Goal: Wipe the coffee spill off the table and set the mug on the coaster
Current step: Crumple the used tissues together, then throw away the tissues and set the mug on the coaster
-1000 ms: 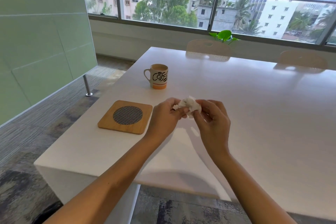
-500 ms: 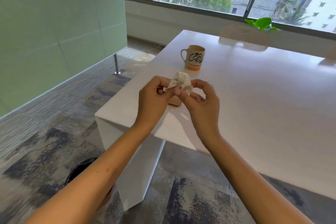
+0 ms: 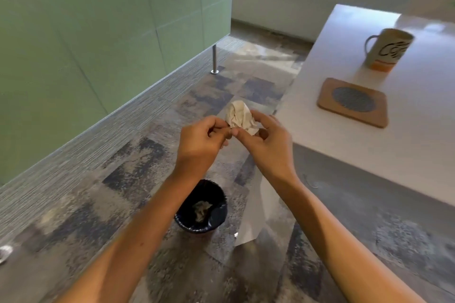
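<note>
Grey patchy carpet covered the floor beside a green wall panel. Both hands held one crumpled tissue up over the floor. On the left hand the grip was a narrow pinch on the tissue's edge. On the right hand the grip was curled around its other side. Below them stood a black bin with some trash inside. Off to the right, on the white bench, the mug stood near the wooden coaster, not on it.
</note>
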Demonstrator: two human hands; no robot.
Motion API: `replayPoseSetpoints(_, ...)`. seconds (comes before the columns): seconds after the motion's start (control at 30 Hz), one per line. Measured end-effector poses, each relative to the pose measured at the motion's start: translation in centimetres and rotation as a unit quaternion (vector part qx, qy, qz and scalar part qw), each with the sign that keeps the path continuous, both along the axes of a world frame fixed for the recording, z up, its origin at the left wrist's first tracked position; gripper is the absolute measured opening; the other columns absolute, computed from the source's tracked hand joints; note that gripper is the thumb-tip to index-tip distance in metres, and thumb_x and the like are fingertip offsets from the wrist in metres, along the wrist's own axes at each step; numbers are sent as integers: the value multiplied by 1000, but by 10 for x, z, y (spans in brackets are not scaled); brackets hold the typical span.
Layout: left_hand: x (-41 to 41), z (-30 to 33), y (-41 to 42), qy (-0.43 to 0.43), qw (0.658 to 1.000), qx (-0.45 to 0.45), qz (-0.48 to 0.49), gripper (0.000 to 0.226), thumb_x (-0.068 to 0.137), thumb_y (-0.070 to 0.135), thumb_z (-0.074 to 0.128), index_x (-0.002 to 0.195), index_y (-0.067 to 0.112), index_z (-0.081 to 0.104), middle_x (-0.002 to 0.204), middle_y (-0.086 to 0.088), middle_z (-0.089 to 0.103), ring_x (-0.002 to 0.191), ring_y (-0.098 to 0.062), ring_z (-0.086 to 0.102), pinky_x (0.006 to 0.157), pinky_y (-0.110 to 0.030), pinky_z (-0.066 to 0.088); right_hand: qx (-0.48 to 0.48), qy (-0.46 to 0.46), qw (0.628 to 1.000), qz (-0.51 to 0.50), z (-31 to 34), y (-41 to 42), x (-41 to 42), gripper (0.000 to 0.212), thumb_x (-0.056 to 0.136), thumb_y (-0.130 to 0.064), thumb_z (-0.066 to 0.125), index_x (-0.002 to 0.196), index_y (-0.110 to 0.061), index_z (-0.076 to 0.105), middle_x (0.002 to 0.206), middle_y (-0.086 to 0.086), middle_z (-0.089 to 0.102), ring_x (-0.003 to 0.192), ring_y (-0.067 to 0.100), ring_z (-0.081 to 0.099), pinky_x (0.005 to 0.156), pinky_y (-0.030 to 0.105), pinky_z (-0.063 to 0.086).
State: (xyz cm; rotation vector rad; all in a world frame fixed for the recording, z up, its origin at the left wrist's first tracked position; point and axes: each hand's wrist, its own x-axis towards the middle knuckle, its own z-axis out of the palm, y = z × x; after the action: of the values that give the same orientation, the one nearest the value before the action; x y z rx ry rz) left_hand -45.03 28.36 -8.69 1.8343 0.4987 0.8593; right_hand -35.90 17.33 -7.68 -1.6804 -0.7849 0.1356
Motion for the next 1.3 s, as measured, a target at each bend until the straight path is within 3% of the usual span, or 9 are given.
replayPoseSetpoints(0.17,-44,-50,51,89,989,100,62,23,77,41,72,74,21,61,61,14,60,55,-2,58,49,-14,43,-80,-9,997,13,-48,57,-35,24,78,-30,70,102,-26,71,85,-9,68,66,0,54,58,13,37)
replayPoseSetpoints(0.3,-61,-103,87,174,982,44,56,21,77,35,74,79,16,68,68,7,68,62,-4,63,59,-24,51,-122,-30,992,18,-105,89,-50,7,83,-19,69,85,-13,67,65,-13,58,58,2,52,51,14,37)
replayPoseSetpoints(0.47,-62,-172,124,251,963,5,98,10,85,24,68,81,15,69,68,6,67,61,-6,61,57,-20,48,-251,39,967,-17,-178,123,-30,18,78,-26,72,87,-14,62,72,-8,62,61,0,54,50,11,39)
replayPoseSetpoints(0.6,-45,-223,151,316,941,-33,116,15,88,24,61,94,16,73,85,1,74,76,-10,66,69,-26,53,-341,40,939,-18,-226,165,-5,26,79,-32,69,96,-12,63,81,2,68,65,11,54,52,24,35)
replayPoseSetpoints(0.73,-32,-250,163,363,924,-48,110,18,88,17,59,101,14,72,98,-2,73,91,-16,65,76,-25,48,-392,39,919,13,-251,188,12,45,77,-33,74,113,-12,61,106,6,68,95,22,62,69,25,40)
replayPoseSetpoints(0.83,-25,-263,171,391,914,-55,88,14,87,15,59,96,15,70,98,-3,72,89,-18,63,75,-27,47,-400,65,914,0,-263,195,22,33,77,-29,74,104,-12,64,100,3,68,93,21,62,69,24,39)
replayPoseSetpoints(1.0,-23,-255,175,395,914,-67,60,16,89,15,53,93,19,68,86,0,71,71,-15,62,62,-29,51,-390,54,919,-3,-257,185,23,6,84,-16,62,88,-12,66,85,2,68,78,19,62,62,28,44)
replayPoseSetpoints(1.1,-16,-232,174,359,929,-81,42,16,90,16,51,94,21,66,81,4,70,70,-13,65,63,-30,55,-342,40,939,-13,-235,175,18,12,86,-10,58,89,-11,69,87,3,70,79,18,64,69,32,53)
replayPoseSetpoints(1.3,4,-150,156,215,974,-74,16,11,92,19,57,97,24,65,79,9,70,73,-4,66,64,-18,55,-206,-14,977,-43,-149,154,9,11,88,-12,60,93,-14,70,87,-5,70,76,6,62,72,18,50)
